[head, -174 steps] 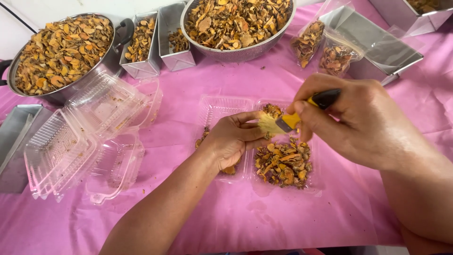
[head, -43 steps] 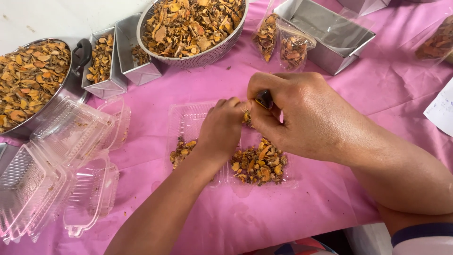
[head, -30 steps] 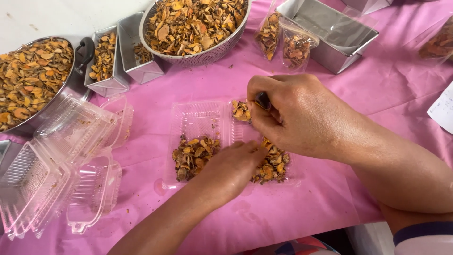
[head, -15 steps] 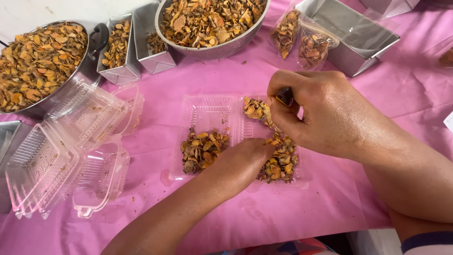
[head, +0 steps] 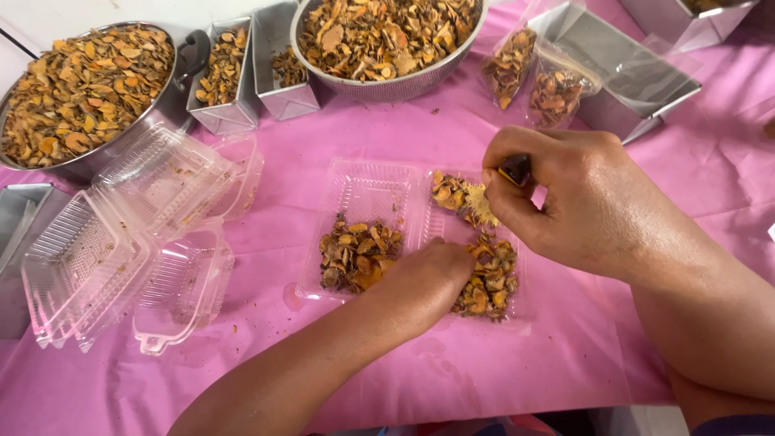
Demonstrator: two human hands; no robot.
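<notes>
Left hand (head: 432, 278) curled, pressing dried slices (head: 355, 257) in open clear clamshell tray (head: 367, 190) on pink table (head: 565, 355); right hand (head: 565, 202) pinches dark-handled tool (head: 515, 169) above tray.

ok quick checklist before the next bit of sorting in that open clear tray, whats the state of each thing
1. Open clear tray flat on pink cloth: ok.
2. Left hand resting on the dried pieces at the tray's middle: ok.
3. Right hand gripping a dark-handled tool over the right half: ok.
4. Tool's working end: cannot tell, mostly hidden.
5. Pieces contained: not ok, crumbs lie on the cloth.
6. Spare clear trays at left: ok.
</notes>
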